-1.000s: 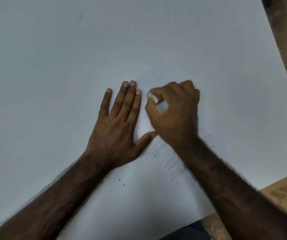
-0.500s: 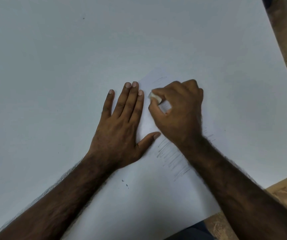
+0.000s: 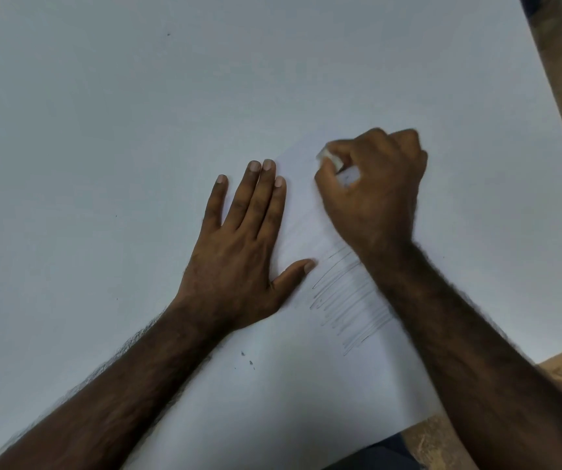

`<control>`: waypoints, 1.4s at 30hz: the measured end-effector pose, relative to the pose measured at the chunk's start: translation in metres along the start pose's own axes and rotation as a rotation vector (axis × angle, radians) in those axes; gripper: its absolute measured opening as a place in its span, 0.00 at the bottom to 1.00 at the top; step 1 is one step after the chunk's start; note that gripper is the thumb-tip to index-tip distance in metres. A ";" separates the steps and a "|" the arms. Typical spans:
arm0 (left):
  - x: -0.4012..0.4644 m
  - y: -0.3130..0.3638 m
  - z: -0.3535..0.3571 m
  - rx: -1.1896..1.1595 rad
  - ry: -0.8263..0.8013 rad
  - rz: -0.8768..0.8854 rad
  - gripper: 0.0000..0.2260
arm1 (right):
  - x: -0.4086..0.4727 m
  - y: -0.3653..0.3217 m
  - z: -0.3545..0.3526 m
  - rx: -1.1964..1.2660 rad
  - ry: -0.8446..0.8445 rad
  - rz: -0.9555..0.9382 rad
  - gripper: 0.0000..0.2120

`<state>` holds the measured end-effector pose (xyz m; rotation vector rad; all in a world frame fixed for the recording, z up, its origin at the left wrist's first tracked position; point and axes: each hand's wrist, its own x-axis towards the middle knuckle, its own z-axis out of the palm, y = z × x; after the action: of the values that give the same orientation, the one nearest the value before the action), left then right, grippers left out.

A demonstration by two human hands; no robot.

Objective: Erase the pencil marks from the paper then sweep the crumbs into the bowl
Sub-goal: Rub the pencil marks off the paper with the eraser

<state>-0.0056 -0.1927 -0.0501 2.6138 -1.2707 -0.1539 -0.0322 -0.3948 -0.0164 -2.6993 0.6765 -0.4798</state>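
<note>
— Presently, what is logged at the right hand (image 3: 372, 195)?

— One eraser (image 3: 330, 158), white, is pinched between thumb and curled fingers. Its tip is pressed to the paper (image 3: 306, 385) at the sheet's far end, just past the hand's knuckles on the left side.

— And the left hand (image 3: 242, 252)?

— It is laid flat, palm down, fingers together and thumb spread; nothing is gripped. The paper's left edge is covered by it. It is set just beside the right hand, apart from it.

— Marks?

— Pencil strokes (image 3: 347, 300) are recorded near the right wrist, between the left thumb and the right forearm, partly hidden under that arm. Fainter traces are seen between the two hands.

— Crumbs?

— A few dark specks (image 3: 247, 358) are noted on the paper, nearer than the left wrist.

— Surface?

— A white table (image 3: 103, 130) is entered beneath the sheet.
</note>
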 end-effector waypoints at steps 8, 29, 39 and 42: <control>-0.001 0.001 0.000 -0.004 0.028 0.002 0.44 | -0.017 -0.013 0.002 0.086 -0.095 -0.126 0.06; 0.000 0.000 0.001 0.006 0.022 -0.004 0.45 | -0.013 -0.015 0.002 0.095 -0.128 -0.100 0.07; 0.000 0.000 0.002 0.002 0.028 -0.004 0.45 | 0.001 -0.002 -0.001 0.028 -0.044 0.024 0.06; -0.001 -0.001 0.003 0.021 0.026 -0.004 0.45 | -0.023 -0.015 -0.003 0.036 -0.128 -0.100 0.08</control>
<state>-0.0063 -0.1921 -0.0532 2.6274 -1.2661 -0.1072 -0.0468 -0.3717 -0.0141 -2.7121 0.4951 -0.3367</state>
